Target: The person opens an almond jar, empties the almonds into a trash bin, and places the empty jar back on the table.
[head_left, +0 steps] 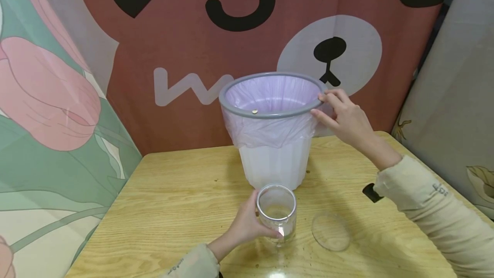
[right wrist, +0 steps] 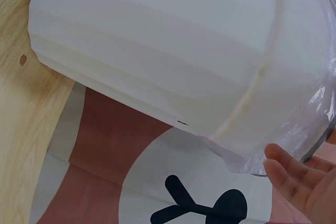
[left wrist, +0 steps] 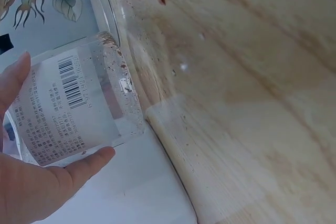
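Observation:
My left hand (head_left: 248,222) grips a clear jar (head_left: 277,213) around its side, thumb on the near face. The jar's mouth is uncovered and faces up. In the left wrist view, a white label (left wrist: 65,106) with a barcode covers its side, and brown crumbs cling near its base. My right hand (head_left: 349,119) pinches the grey rim (head_left: 270,116) of a white trash bin (head_left: 275,162) at its right side. A thin, pale purple bag (head_left: 270,130) lines the bin and folds over its outside. The bin stands just behind the jar.
A clear round lid (head_left: 330,231) lies flat on the wooden table (head_left: 173,209), right of the jar. Crumbs are scattered on the tabletop. One small pale bit (head_left: 254,111) sits on the bin's front rim. A black piece (head_left: 372,193) lies by the right sleeve. Printed curtains hang behind.

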Action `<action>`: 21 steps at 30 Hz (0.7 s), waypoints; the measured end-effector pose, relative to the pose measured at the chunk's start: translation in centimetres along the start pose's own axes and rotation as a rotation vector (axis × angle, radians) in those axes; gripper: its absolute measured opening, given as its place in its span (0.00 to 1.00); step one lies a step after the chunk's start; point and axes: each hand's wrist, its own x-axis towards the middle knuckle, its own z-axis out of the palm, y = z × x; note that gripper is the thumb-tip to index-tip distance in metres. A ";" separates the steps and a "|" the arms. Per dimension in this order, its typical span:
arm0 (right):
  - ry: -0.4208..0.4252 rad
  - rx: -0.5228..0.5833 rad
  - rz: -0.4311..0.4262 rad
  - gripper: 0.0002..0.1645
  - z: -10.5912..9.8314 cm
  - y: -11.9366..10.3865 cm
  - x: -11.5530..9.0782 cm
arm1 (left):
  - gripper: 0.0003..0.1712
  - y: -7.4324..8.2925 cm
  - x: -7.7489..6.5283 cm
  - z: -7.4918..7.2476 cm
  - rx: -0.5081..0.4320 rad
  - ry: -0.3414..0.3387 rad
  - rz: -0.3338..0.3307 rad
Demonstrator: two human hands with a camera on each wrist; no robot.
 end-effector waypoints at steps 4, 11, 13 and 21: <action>0.003 0.002 -0.001 0.25 -0.1 -0.1 0.0 | 0.54 0.0 -0.1 0.2 -0.040 -0.003 -0.010; 0.005 -0.005 -0.005 0.25 -0.3 -0.2 0.0 | 0.54 -0.2 -0.1 0.4 -0.034 -0.017 -0.010; 0.004 -0.006 -0.005 0.25 -0.3 -0.2 0.1 | 0.53 -0.3 -0.1 0.4 -0.025 -0.018 -0.011; 0.003 0.000 -0.008 0.25 -0.2 -0.1 0.0 | 0.53 -0.7 0.0 0.5 0.009 -0.028 -0.026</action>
